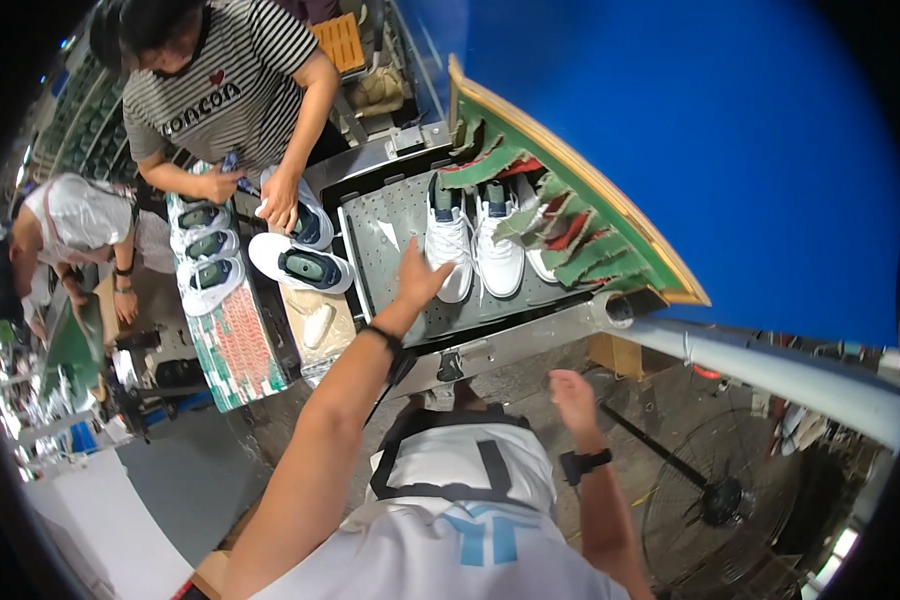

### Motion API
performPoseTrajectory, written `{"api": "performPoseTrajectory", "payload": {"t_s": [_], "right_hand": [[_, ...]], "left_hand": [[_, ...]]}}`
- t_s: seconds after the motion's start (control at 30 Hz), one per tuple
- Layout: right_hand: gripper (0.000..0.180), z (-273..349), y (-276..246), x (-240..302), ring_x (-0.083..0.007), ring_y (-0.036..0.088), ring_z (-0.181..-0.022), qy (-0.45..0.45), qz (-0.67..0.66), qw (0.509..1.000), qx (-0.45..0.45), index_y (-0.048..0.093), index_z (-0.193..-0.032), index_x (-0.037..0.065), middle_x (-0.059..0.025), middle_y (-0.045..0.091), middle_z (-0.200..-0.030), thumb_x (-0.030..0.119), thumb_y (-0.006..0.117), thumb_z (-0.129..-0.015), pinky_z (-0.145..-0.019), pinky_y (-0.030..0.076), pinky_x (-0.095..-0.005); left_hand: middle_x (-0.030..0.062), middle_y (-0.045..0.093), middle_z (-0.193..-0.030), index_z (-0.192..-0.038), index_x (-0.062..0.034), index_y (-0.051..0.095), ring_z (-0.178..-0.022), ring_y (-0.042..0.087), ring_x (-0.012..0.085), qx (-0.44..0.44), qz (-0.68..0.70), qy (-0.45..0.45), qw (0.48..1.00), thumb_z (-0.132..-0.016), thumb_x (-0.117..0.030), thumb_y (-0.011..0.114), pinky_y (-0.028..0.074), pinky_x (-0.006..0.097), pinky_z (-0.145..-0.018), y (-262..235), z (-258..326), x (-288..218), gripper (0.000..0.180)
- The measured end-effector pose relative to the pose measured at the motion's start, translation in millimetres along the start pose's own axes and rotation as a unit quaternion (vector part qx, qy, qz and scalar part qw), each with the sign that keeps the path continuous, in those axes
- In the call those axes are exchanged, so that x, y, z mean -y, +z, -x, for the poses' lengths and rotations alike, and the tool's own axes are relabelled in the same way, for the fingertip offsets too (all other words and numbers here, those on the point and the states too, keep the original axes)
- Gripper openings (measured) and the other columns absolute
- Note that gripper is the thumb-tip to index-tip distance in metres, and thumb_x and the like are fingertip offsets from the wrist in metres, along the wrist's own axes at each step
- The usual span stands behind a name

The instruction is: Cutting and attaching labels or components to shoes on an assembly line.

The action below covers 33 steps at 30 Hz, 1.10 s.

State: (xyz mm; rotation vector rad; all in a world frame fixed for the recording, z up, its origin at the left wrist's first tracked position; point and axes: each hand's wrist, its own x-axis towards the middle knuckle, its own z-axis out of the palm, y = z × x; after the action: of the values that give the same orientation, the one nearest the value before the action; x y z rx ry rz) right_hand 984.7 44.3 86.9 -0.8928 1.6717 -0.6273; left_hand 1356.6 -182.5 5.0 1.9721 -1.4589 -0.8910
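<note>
My left hand [422, 274] reaches over the perforated grey conveyor tray [385, 205], thumb and fingers apart. It is beside a white lace-up sneaker [450, 245] with a dark lining, and I cannot tell whether it touches the shoe. Right of that one stands a second white sneaker [500, 245], toe toward me. More white shoes [543, 262] sit partly hidden under hanging green and red fabric strips [570, 240]. My right hand [575, 402] is held off to the right of my body, away from the tray, fingers loosely extended and nothing in them.
A person in a striped shirt [235, 100] handles white sneakers [300, 262] at the left bench [230, 340]. Another person [80, 225] works farther left. A wood-edged green panel [580, 185] carries the strips before a blue surface [710, 120]. A floor fan [725, 500] stands at right.
</note>
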Motion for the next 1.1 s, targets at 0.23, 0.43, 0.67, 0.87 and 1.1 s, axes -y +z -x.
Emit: {"api": "performPoseTrajectory", "payload": {"t_s": [0.23,0.43,0.67,0.87,1.1], "right_hand": [[0.052,-92,101,122,-0.0446,0.065,-0.121,-0.234,0.255,0.938,-0.008,0.055,-0.143,-0.005,-0.0281,0.066,-0.130,0.016,0.072,-0.098,-0.106,0.051,-0.0493],[0.105,-230,153,163,-0.0543,0.031,-0.154,-0.306,0.359,0.880,-0.052,0.023,-0.161,-0.018,-0.0439,0.031,-0.164,0.032,0.082,-0.090,-0.130,0.027,-0.0518],[0.085,-266,159,172,-0.0473,0.065,-0.120,-0.211,0.269,0.918,-0.201,0.052,-0.136,-0.007,-0.0298,0.068,-0.127,0.035,0.094,-0.076,-0.106,0.050,-0.0512],[0.048,-256,120,180,-0.0218,0.070,-0.114,-0.043,-0.197,0.975,0.092,0.067,-0.132,-0.003,-0.0094,0.073,-0.127,0.028,0.078,-0.097,-0.099,0.056,-0.0390],[0.047,-72,40,135,-0.0198,0.066,-0.116,-0.004,-0.152,0.986,0.063,0.060,-0.141,-0.003,-0.0098,0.068,-0.131,0.013,0.070,-0.097,-0.100,0.054,-0.0351]], "left_hand": [[0.0186,0.069,-0.130,-0.141,-0.0060,0.053,-0.122,0.067,0.0378,-0.062,0.171,-0.033,0.983,-0.066,-0.028,0.098,0.054,0.047,-0.104,24,-41,-42,0.090],[0.0110,0.073,-0.123,-0.139,-0.0013,0.057,-0.107,0.072,0.0212,0.116,0.440,-0.181,0.872,-0.081,-0.009,0.087,0.060,0.037,-0.094,-70,5,-39,0.066],[0.0110,0.068,-0.135,-0.149,0.0006,0.052,-0.125,0.064,0.0215,0.134,0.413,-0.181,0.882,-0.077,-0.014,0.088,0.050,0.037,-0.111,-152,196,-24,0.082],[0.0143,0.072,-0.129,-0.148,-0.0037,0.056,-0.117,0.070,0.0254,0.084,0.176,-0.186,0.963,-0.066,-0.013,0.087,0.053,0.039,-0.105,-200,235,-1,0.088],[0.0209,0.064,-0.144,-0.150,-0.0130,0.058,-0.129,0.062,0.0439,0.177,-0.017,0.145,0.973,-0.063,-0.012,0.086,0.051,0.050,-0.110,-170,205,6,0.092]]}}
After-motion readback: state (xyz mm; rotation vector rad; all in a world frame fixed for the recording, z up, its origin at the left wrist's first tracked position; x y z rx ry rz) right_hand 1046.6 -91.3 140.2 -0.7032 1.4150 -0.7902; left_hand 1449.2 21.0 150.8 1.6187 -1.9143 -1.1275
